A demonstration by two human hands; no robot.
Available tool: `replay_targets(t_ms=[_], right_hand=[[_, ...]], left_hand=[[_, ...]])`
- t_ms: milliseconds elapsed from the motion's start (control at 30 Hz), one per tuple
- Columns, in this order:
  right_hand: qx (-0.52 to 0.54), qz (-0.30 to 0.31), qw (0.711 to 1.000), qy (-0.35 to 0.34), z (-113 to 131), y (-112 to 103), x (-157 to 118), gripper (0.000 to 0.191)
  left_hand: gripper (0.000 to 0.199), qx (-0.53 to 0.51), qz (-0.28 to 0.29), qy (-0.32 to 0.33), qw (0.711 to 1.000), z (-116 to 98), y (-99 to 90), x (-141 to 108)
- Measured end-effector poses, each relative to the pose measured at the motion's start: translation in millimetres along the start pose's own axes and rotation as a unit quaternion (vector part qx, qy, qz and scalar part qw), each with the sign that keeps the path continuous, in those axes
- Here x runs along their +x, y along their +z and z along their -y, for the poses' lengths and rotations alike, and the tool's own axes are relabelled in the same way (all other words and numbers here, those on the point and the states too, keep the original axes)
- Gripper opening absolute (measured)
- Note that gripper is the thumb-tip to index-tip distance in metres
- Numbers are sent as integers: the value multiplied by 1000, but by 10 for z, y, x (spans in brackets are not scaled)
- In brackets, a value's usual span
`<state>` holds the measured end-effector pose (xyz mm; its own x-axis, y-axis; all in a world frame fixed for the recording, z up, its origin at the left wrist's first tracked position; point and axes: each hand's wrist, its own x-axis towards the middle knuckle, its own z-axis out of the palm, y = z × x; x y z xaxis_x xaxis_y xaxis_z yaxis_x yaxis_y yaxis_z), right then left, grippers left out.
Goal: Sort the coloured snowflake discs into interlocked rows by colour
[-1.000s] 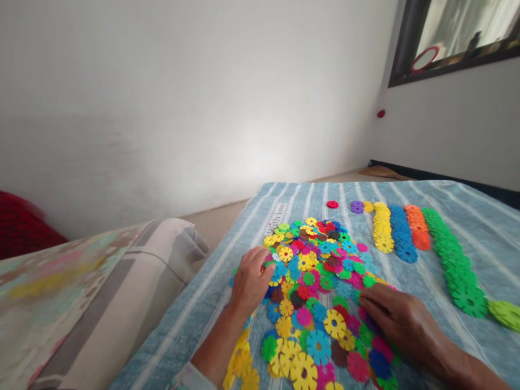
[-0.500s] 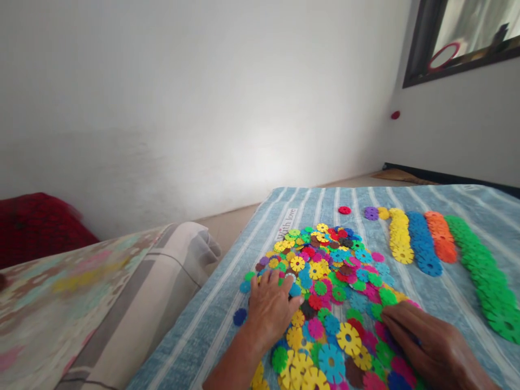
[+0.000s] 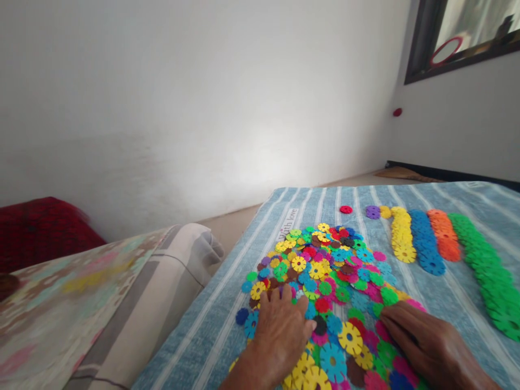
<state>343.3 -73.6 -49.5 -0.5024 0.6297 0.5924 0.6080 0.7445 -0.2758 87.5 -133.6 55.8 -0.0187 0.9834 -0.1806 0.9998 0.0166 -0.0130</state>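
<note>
A large loose pile of flat plastic snowflake discs (image 3: 320, 287) in many colours lies on a blue striped quilt (image 3: 244, 319). My left hand (image 3: 280, 333) rests palm down on the pile's near edge, fingers spread, holding nothing I can see. My right hand (image 3: 418, 336) lies on the discs at the pile's near right, its fingers over pink and green ones. Beyond the pile stand long stacked rows: yellow discs (image 3: 402, 235), blue discs (image 3: 426, 241), orange discs (image 3: 444, 235) and green discs (image 3: 487, 276). A single red disc (image 3: 345, 209) and a purple disc (image 3: 372, 212) lie apart.
A rolled pastel-patterned mat (image 3: 97, 287) lies along the quilt's left side, with a red cushion (image 3: 44, 235) behind it. A white wall (image 3: 203, 108) rises past the quilt's far edge, above a strip of floor (image 3: 231, 227). A dark-framed mirror (image 3: 459, 32) hangs at upper right.
My left hand has slid toward me and rightward over the pile, and several discs near it have spread out. My right hand has moved little. The view has shifted slightly.
</note>
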Motion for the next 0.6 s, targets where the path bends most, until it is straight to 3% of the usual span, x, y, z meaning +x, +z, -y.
replay_targets(t_ms=[133,233,367,600], right_hand=[[12,13,1000,4,-29,12,-2,27],[21,15,1000,7,-55,9,8,27],[32,25,999,7,-54,-5,20,26],[69,21,997,21,24,-56,74,26]], left_hand=[[39,-2,35,6,999,-15,-99,-38],[31,1,30,-3,1000,38,-168,-5],[26,20,-9,-25,999,239,-180,97],[28,52,-15,-62,997,561,-202,184]])
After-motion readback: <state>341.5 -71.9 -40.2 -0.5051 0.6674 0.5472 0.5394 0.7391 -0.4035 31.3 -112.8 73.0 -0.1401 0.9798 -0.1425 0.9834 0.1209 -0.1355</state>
